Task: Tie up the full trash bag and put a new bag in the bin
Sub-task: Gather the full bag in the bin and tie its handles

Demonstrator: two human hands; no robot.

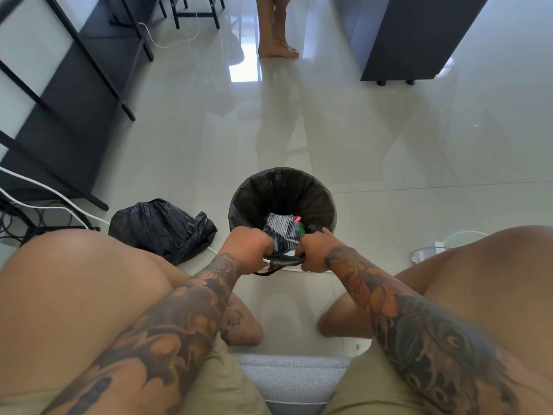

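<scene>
A round bin [328, 202] stands on the tiled floor in front of my knees, lined with a black trash bag [281, 193]. Inside lies some trash [282, 232], a black-and-white wrapper with pink and green bits. My left hand [250, 245] and my right hand [314, 250] both grip the bag's near edge, bunched into a dark strip between them at the bin's near rim. A second black bag [161, 227], crumpled and bulging, lies on the floor left of the bin.
Another person's bare feet [278, 46] stand far ahead. A black metal-framed rack [59, 94] lines the left, with cables [45, 205] at its base. A dark cabinet [413, 40] stands at the back right. A white charger with cord [434, 247] lies right of the bin. I sit on a grey cushion [293, 381].
</scene>
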